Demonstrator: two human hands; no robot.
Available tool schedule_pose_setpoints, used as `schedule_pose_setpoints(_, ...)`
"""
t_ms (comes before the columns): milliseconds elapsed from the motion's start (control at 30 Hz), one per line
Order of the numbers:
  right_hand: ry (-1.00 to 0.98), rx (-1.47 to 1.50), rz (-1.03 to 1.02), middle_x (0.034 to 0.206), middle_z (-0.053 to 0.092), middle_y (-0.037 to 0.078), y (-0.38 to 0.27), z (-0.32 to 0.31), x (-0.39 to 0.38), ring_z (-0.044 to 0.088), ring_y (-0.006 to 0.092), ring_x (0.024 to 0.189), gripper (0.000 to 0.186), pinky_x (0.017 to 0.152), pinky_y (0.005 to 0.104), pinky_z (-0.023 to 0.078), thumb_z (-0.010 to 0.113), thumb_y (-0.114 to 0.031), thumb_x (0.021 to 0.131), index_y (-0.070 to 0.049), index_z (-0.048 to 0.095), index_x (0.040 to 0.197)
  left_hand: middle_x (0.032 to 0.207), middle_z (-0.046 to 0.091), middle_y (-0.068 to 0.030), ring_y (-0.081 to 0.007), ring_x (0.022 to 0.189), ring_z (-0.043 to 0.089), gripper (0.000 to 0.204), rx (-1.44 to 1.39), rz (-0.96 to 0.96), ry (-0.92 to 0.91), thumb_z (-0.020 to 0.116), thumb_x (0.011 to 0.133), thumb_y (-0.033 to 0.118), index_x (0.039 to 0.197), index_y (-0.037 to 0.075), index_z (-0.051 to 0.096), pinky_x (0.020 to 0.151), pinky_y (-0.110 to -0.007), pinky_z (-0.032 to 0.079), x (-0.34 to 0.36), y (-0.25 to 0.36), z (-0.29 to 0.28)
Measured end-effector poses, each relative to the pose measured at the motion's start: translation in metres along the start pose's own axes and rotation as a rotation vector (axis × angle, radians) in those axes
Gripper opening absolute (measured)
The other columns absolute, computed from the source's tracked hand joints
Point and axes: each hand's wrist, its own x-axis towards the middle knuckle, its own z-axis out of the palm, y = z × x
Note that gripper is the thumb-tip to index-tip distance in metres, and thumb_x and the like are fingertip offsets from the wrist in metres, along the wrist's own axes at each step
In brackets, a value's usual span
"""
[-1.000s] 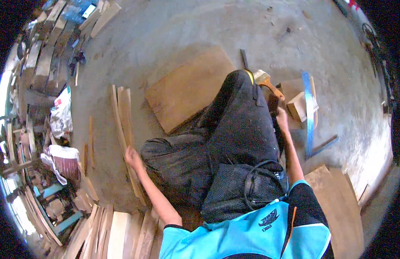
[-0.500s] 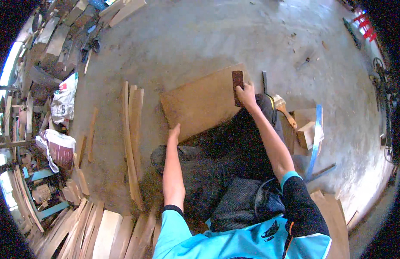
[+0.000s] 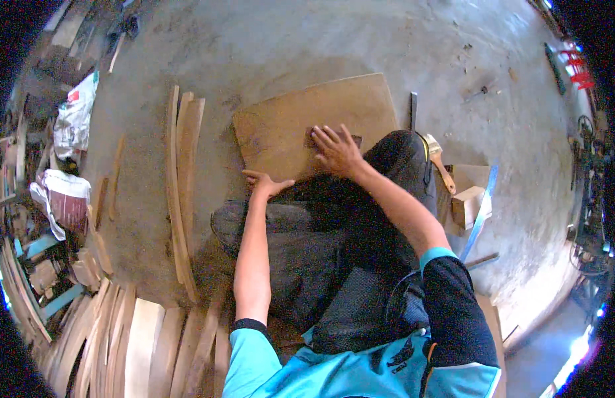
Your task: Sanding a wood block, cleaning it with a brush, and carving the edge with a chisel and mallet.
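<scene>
A flat brown wooden board point(image 3: 287, 113) lies at a slant on the floor in front of my bent legs. My right hand point(image 3: 337, 152) rests flat on it with fingers spread, over a dark brown block point(image 3: 356, 140) that is mostly hidden under the palm and shows only at its ends. At the board's near left corner is my left hand point(image 3: 267, 184), open, its thumb pointing right and its fingers left against the board's near edge.
Long wood strips point(image 3: 181, 192) lie to the left. On the right are a paintbrush point(image 3: 440, 164), a dark metal bar point(image 3: 413, 111), a wood block point(image 3: 469, 205) and a blue strip point(image 3: 481, 212). Several planks point(image 3: 145, 338) fill the lower left, below a sack point(image 3: 65, 202).
My right hand and the dark block have moved left from the board's right end to its middle, and its fingers have spread. My left thumb has swung out to the right.
</scene>
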Motion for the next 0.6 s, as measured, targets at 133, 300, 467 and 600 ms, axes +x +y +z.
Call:
schedule_pose_setpoints(133,0.212,0.052,0.545,0.129,0.03,0.012,0.016,-0.015,0.034,0.031,0.0325,0.115,0.054,0.094,0.0462,0.023,0.037,-0.038,0.083,-0.004,0.03,0.124,0.122,0.018,-0.0249,-0.0344,0.116,0.021,0.111,0.103,-0.041,-0.02,0.068,0.048,0.057,0.118,-0.004,0.008,0.098,-0.039,0.02,0.047,-0.04,0.029)
schedule_pose_setpoints(300,0.078,-0.003,-0.037,0.126,0.033,0.013,-0.013,0.01,-0.001,0.036,0.0326,0.111,0.052,0.09,0.0451,0.029,0.042,-0.035,0.08,-0.003,0.033,0.121,0.127,-0.011,-0.0346,-0.0406,0.123,-0.001,0.142,-0.005,-0.045,-0.074,0.074,0.039,0.057,0.118,-0.01,-0.024,0.1,-0.046,0.011,0.013,0.001,0.035)
schedule_pose_setpoints(467,0.177,-0.021,0.584,0.126,0.034,0.011,-0.006,-0.018,0.062,0.035,0.0271,0.112,0.049,0.092,0.0438,0.028,0.042,-0.033,0.081,-0.006,0.035,0.121,0.127,-0.011,-0.0358,-0.0433,0.122,-0.001,0.143,0.014,-0.003,0.089,0.075,0.038,0.055,0.117,-0.01,-0.025,0.099,-0.047,0.01,0.002,-0.022,0.007)
schedule_pose_setpoints(600,-0.086,-0.017,-0.236,0.13,0.029,0.007,-0.004,0.002,0.009,0.028,0.0295,0.118,0.049,0.096,0.0467,0.023,0.044,-0.029,0.079,-0.009,0.035,0.123,0.124,0.0,-0.0405,-0.048,0.119,0.0,0.106,0.178,-0.134,-0.071,0.059,0.049,0.068,0.13,0.014,0.018,0.101,-0.045,-0.002,-0.032,0.041,-0.003)
